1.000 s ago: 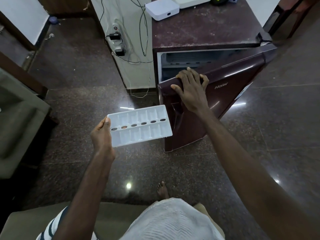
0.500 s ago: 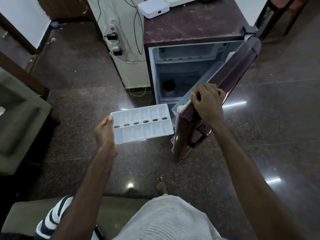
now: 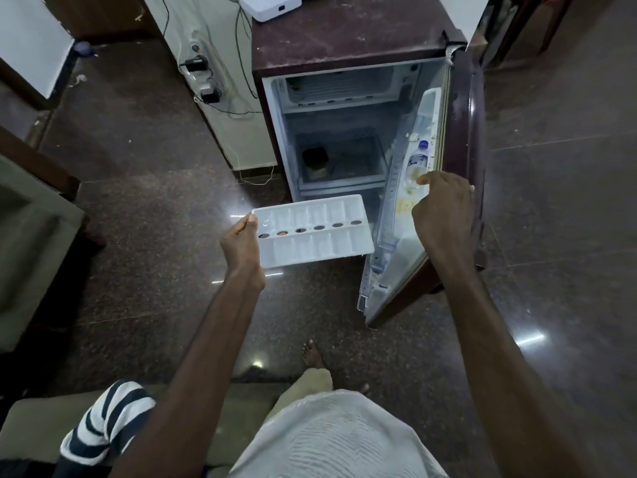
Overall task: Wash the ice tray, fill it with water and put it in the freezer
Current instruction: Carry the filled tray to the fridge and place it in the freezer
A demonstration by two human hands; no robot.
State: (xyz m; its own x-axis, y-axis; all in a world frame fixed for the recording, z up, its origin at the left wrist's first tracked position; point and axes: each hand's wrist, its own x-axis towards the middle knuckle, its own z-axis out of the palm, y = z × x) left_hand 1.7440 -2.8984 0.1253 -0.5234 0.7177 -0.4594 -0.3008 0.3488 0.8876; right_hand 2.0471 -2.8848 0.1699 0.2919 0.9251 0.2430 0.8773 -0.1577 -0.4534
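My left hand [image 3: 241,248] holds the white ice tray [image 3: 315,232] by its left end, level, in front of the small maroon fridge [image 3: 344,32]. The tray has two rows of cells and a middle row of holes. The fridge door [image 3: 463,160] stands wide open to the right. My right hand [image 3: 444,208] grips the door's top edge. Inside, the freezer compartment [image 3: 339,88] sits at the top behind a pale flap. A shelf below it holds a dark jar [image 3: 314,160].
A water bottle [image 3: 416,163] stands in the door rack. A white box [image 3: 270,5] lies on the fridge top. Plugs and cables [image 3: 203,81] hang on the wall to the left. A sofa [image 3: 27,243] is at far left. My bare foot [image 3: 312,353] stands on the dark polished floor.
My right hand has swung the fridge door from nearly closed to wide open. The inside and the door rack have come into sight. The tray stays level in my left hand.
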